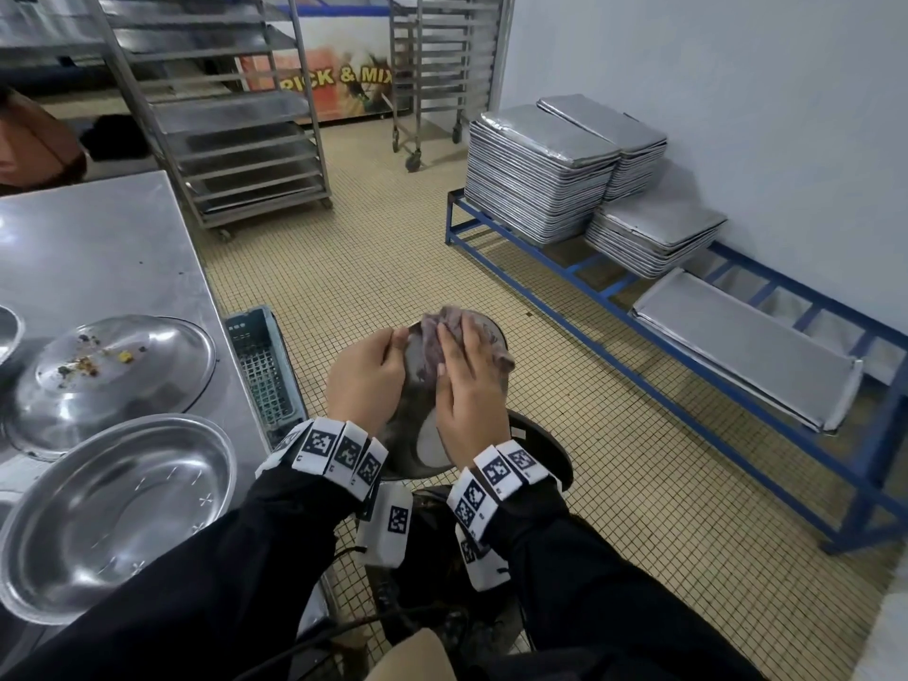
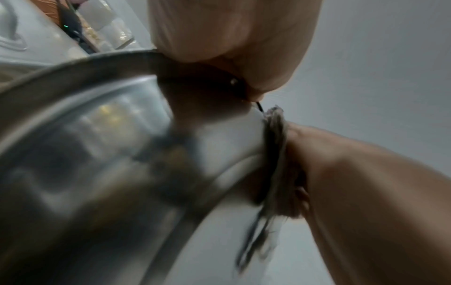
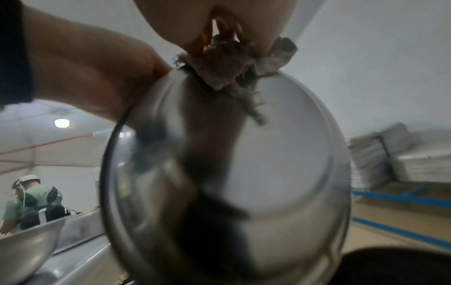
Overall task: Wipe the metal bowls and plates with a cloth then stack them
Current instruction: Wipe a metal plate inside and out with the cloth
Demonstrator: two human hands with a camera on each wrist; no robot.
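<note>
I hold a metal bowl (image 1: 417,449) tilted in front of me, above a black round stool (image 1: 545,459). My left hand (image 1: 378,361) grips its left rim, thumb on the near side. My right hand (image 1: 462,356) holds a crumpled grey-purple cloth (image 1: 449,321) and presses it against the bowl's upper part. The left wrist view shows the bowl (image 2: 97,154) close up and blurred, with the cloth (image 2: 275,154) bunched at its edge. Seen from the right wrist, the cloth (image 3: 227,63) sticks out from my fingers over the bowl (image 3: 280,164).
A steel table (image 1: 98,248) at left carries a crumb-strewn plate (image 1: 113,376) and a shiny bowl (image 1: 118,513). A grey crate (image 1: 265,366) sits beside it. Tray stacks (image 1: 540,174) fill a blue rack at right; wheeled racks (image 1: 236,140) stand behind. Another person (image 3: 31,202) works nearby.
</note>
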